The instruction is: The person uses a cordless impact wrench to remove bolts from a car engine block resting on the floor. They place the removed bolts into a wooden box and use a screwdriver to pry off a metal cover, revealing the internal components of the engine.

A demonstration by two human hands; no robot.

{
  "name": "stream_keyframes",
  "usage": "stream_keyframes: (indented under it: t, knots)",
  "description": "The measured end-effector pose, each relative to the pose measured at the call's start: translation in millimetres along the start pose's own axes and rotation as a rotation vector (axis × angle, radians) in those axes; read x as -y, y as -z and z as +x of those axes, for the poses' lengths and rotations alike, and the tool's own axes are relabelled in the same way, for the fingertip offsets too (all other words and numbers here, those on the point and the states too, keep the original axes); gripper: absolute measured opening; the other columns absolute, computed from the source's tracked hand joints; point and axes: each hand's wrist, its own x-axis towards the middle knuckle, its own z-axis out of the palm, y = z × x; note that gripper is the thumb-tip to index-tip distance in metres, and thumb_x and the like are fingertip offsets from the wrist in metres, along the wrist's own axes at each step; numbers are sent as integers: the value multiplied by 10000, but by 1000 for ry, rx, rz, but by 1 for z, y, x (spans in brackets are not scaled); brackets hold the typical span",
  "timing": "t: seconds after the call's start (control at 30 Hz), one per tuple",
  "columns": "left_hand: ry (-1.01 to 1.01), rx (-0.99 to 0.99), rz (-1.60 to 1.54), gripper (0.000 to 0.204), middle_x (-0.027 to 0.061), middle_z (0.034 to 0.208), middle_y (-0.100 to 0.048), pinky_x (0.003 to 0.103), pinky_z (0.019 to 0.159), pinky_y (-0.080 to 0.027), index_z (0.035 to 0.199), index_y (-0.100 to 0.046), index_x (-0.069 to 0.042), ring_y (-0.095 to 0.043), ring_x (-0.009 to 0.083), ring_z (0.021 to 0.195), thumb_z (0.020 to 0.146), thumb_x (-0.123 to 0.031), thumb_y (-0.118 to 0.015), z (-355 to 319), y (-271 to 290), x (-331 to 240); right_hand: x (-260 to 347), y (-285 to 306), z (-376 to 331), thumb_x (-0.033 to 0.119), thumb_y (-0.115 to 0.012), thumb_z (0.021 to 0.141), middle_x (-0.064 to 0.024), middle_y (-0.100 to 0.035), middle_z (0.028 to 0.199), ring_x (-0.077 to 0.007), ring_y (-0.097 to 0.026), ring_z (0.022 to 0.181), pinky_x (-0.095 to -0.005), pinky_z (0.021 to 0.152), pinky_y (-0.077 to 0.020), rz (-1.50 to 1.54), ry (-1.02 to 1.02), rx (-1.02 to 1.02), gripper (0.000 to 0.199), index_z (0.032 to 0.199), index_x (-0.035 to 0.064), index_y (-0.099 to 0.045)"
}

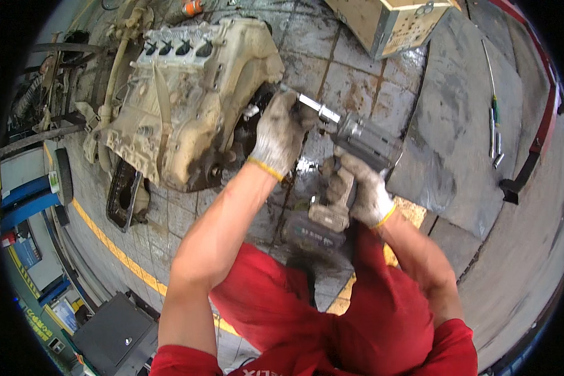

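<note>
We are gripping grey, grimy impact wrench [357,147] with right hand [363,191], fingers clamped on handle. Left hand [281,128] is closing fingers around chrome extension [316,108], beside dirty engine block [188,94] on floor.

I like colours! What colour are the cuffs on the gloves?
Yellow cuffs on both gloves, left hand and right hand, seen in the head view.

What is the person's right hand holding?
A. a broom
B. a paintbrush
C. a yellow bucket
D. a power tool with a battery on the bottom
D: the gloved right hand grips the handle of a grey cordless impact wrench with a battery at its base, while the left hand steadies its socket end against the engine block.
</note>
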Motion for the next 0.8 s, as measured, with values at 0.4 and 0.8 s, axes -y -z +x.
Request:
stream_keyframes:
  t: [0.4, 0.8]
  knots:
    - [195, -237, 310, 313, 46, 992, -674, 220, 566, -422, 1398, -634, -102, -634, 153, 802, 1100, -201, -621, -63, 40, -37, -29, 40, 65, 362, -776, 1031, -5, -659, 780, -129, -590, 619, -309, 564, -499, 83, -259, 58, 279, 1134, 103, -774]
    - [276, -269, 656, 226, 48, 851, -581, 231, 485, -347, 1202, -622, -78, -647, 194, 754, 989, -99, -549, -93, 24, -104, -39, 3, 159, 329, -794, 1015, -21, -717, 904, -143, -612, 659, -351, 567, -530, 145, -189, -22, 287, 1177, 92, -790]
